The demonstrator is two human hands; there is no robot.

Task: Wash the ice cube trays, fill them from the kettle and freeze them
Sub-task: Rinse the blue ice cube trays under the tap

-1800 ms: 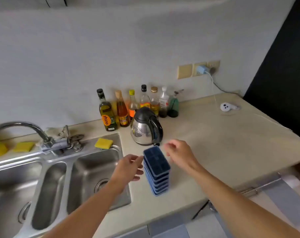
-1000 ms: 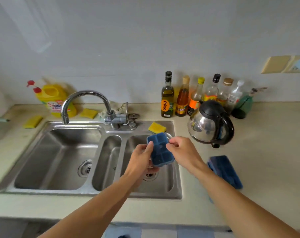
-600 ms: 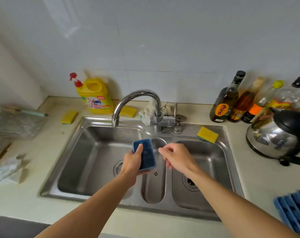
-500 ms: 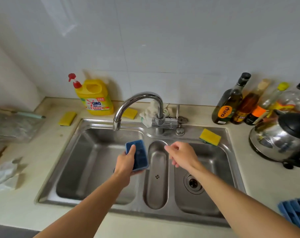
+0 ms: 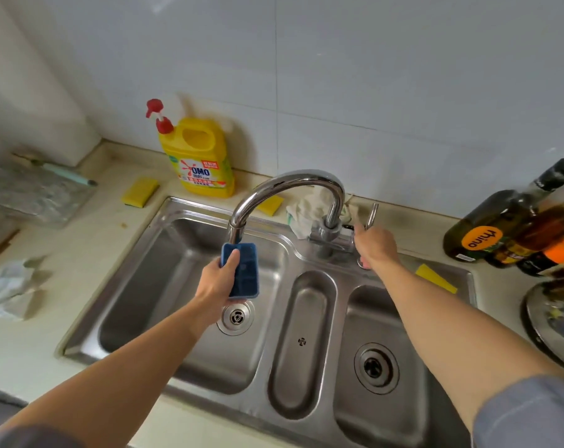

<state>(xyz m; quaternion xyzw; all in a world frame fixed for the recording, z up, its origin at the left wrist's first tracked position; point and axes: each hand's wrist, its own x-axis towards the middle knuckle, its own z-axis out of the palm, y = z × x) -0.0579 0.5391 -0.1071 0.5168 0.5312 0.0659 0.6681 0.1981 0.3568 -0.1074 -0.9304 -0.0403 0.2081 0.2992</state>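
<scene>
My left hand [image 5: 218,282] holds a blue ice cube tray [image 5: 244,273] over the left basin of the steel sink [image 5: 183,221], directly under the spout of the chrome tap [image 5: 287,189]. No water is visible at the spout. My right hand [image 5: 376,245] is at the tap's base, fingers touching the upright lever handle [image 5: 372,215]. The steel kettle [image 5: 555,318] shows partly at the right edge. The other trays are out of view.
A yellow detergent jug [image 5: 198,156] stands behind the sink, with yellow sponges [image 5: 140,192] and a rag [image 5: 306,210] near it. Another sponge [image 5: 435,278] lies on the sink's right rim. Oil and sauce bottles [image 5: 506,221] stand at right. Crumpled paper [image 5: 9,282] lies left.
I lifted one tray off the stack and carried it left to the sink. My left hand moved it under the spout, and my right hand reached up to the tap handle.
</scene>
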